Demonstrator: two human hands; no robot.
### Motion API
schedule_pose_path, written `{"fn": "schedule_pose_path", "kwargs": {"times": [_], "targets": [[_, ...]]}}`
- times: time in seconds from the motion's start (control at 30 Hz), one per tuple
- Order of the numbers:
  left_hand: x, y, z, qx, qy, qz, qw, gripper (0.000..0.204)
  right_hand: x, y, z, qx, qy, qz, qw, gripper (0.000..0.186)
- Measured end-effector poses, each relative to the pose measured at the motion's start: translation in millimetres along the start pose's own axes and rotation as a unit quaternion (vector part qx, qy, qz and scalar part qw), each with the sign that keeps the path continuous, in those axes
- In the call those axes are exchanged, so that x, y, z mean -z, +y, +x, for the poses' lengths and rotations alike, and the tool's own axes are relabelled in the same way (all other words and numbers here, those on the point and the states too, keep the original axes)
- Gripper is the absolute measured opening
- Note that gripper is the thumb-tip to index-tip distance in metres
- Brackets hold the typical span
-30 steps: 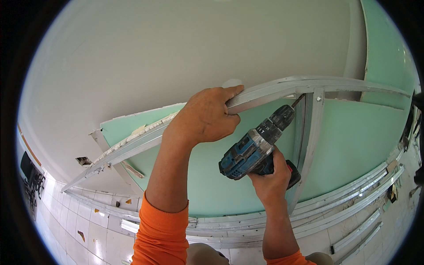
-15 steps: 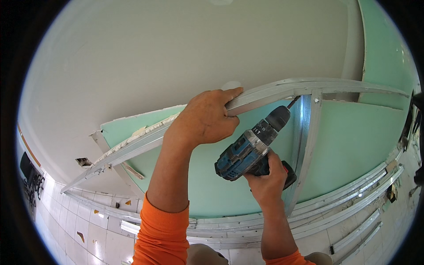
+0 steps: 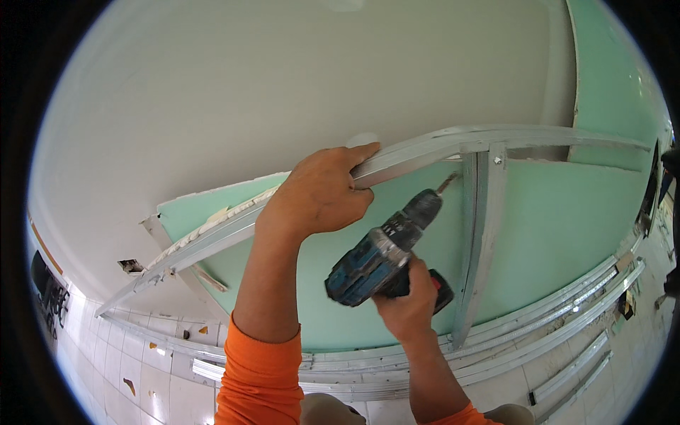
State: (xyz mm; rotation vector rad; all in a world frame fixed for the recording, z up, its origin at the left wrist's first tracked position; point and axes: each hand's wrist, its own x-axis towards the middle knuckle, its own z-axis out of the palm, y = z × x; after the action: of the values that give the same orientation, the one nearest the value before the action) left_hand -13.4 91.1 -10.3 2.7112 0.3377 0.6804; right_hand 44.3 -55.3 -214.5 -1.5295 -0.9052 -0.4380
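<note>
My left hand [image 3: 319,188] is closed round a long horizontal metal channel [image 3: 439,145], thumb and index finger along its edge. A blue and black cordless drill [image 3: 372,262] is gripped in my right hand [image 3: 409,301], its chuck tilted up and to the right. The tip of the bit [image 3: 449,183] stands just left of an upright metal stud [image 3: 480,234], apart from the channel. At its top the stud meets the channel, with a screw head [image 3: 498,161] showing near the joint. Green drywall board [image 3: 559,234] lies behind the frame.
Several long metal channels [image 3: 545,319] lie on the tiled floor [image 3: 142,361] below. Shorter metal pieces [image 3: 570,375] rest at the lower right. A pale wall panel [image 3: 354,78] fills the upper area, with a hole [image 3: 130,265] at the left. More green board [image 3: 616,85] stands at the right.
The drill in my right hand has moved down and left, so its bit has come away from the joint of stud and channel. My left hand keeps its hold on the channel.
</note>
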Motion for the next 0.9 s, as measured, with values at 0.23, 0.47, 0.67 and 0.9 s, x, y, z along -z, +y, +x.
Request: {"fn": "schedule_pose_path", "kwargs": {"times": [0.23,0.47,0.67,0.9], "targets": [[-2.2,-6.2,2.6,-0.031,0.011,0.010,0.999,0.069,-28.6,-28.2,-29.2,-0.077,-0.070,0.130,0.986,0.078],[-6.1,-16.8,6.1,-0.069,0.024,0.022,0.997,0.068,-45.6,-32.1,-42.6,-0.077,-0.082,0.140,0.984,0.079],[-4.4,-10.9,2.8,-0.057,-0.006,0.061,0.996,0.062,-40.3,-6.7,-52.0,-0.082,-0.172,0.142,0.971,0.084],[18.0,25.3,-15.7,0.063,-0.082,0.007,0.995,0.067,23.7,32.8,-88.9,-0.017,-0.415,-0.049,0.908,0.075]]}}
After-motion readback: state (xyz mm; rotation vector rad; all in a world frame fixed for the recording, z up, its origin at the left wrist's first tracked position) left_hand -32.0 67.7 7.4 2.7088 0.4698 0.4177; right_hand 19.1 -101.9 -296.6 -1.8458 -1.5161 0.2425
